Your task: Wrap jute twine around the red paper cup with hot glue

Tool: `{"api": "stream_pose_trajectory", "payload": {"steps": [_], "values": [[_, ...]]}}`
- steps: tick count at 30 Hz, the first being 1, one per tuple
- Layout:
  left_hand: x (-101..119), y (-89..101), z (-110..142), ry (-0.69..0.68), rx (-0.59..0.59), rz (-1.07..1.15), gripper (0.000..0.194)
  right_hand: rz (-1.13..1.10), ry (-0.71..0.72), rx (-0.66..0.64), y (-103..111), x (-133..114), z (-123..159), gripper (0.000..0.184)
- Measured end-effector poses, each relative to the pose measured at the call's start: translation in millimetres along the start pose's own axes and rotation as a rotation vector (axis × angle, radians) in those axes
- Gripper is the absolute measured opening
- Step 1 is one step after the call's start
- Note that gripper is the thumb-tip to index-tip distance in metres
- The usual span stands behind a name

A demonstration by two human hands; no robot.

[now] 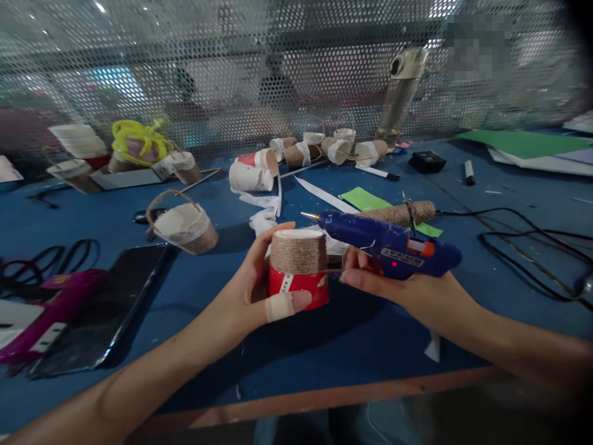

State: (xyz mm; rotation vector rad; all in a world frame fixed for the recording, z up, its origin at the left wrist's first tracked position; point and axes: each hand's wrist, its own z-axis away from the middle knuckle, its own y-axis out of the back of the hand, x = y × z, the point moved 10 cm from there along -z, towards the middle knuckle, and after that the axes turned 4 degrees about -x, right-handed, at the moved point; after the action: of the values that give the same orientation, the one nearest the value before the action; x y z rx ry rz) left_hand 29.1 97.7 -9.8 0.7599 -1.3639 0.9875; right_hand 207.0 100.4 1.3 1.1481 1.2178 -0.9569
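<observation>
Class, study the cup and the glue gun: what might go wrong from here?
1. Burn: a red light glows on the blue glue gun, and its nozzle appears close to the left hand; if hot, it could burn a finger.
2. Loose winding: a twine strand runs from the red cup to the right hand; if it slackens, the wraps might slip.

I am facing a dark phone (104,309) lying at lower left, a yellow bundle (134,147) sitting at upper left, a clear bottle (399,102) standing at upper right, and a green sheet (528,142) resting on white paper (523,162) at far right.
</observation>
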Motion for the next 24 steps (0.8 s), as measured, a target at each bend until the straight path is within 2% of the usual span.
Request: {"api": "stream_pose_trajectory", "payload": {"steps": [4,7,9,13,16,18,21,24], "values": [[-3,4.8,0,0.036,-0.035,0.078,0.077,0.053,0.074,-0.044,2,-5,3,0.024],[-4,6.0,0,0.048,-0.097,0.139,0.077,0.188,0.16,-0.072,4,-15,8,0.02],[-4,5.8,0,0.047,-0.117,0.176,0.079,0.299,0.226,-0.019,10,-25,12,0.021],[-1,5.9,5,0.067,-0.041,0.195,0.087,0.351,0.311,0.0,14,-35,15,0.02],[2,4.8,9,0.085,0.006,0.175,0.098,0.343,0.486,-0.1,7,-42,20,0.017],[4,7.1,9,0.078,0.027,0.155,0.103,0.344,0.554,-0.16,3,-42,22,0.018],[6,12.1,9,0.025,0.018,0.125,0.101,0.384,0.59,-0.178,0,-43,23,0.023],[5,14.7,8,-0.048,-0.025,0.104,0.09,0.452,0.643,-0.161,-4,-53,25,0.024]]}}
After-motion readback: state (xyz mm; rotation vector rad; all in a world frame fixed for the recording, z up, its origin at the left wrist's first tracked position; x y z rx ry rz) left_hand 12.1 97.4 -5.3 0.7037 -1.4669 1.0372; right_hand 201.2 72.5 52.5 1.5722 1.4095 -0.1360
